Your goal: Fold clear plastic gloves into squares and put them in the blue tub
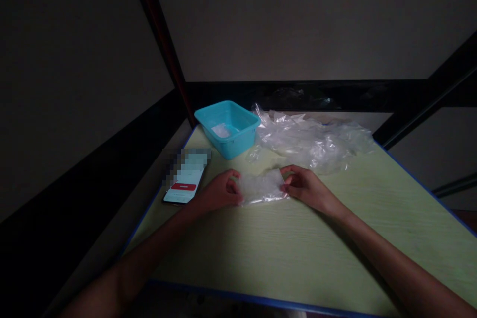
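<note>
A clear plastic bag (262, 188), folded to a flat rectangle, lies at the middle of the table between my two hands. My left hand (223, 190) has its curled fingers closed on the bag's left edge. At the opposite edge, my right hand (303, 186) pinches the upper right side between thumb and fingers. The bag's lower edge is shiny and faces me. Beyond it stands a turquoise plastic basket (238, 145) with a small whitish folded piece (221, 130) inside.
A heap of crumpled clear plastic bags (313, 141) spreads across the table's back right. A phone (185, 179) with a lit, partly blurred screen lies near the left edge. The pale table (257, 251) has a blue rim, and walls rise behind and to the left.
</note>
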A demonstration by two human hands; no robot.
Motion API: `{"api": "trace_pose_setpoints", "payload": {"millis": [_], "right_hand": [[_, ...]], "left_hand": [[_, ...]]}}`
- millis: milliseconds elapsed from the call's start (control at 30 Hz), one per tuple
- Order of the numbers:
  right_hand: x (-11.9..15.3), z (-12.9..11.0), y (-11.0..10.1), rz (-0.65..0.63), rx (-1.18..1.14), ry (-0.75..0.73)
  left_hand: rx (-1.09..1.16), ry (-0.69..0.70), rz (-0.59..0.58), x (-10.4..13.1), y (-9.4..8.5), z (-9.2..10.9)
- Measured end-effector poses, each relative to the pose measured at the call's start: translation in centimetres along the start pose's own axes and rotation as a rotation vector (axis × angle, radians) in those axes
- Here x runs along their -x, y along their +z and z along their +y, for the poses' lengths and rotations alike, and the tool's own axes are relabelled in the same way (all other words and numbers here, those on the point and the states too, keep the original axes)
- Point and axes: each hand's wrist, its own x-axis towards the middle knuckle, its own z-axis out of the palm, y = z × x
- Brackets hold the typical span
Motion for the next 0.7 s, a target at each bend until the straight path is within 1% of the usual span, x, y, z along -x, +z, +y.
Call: {"api": "trace_pose_setpoints", "payload": {"millis": [233,500,600,700], "right_hand": [[0.5,0.2,0.3,0.091,0.015,-0.053],[0.5,0.7,0.3,0.121,0.162,-0.124],[0.6,0.7,0.5,0.130,0.254,-0.132],[0.7,0.4,0.6,0.131,0.334,-0.122]], "left_hand": [[0.027,0.005,0.126,1.2,0.1,0.5],[0.012,0.016,0.162,2.1,-0.3,-0.1],[-0.035,0.022,0.172,2.3,-0.2,-0.4],[-0.141,0.057,0.200,2.4,-0.2,-0.4]]}}
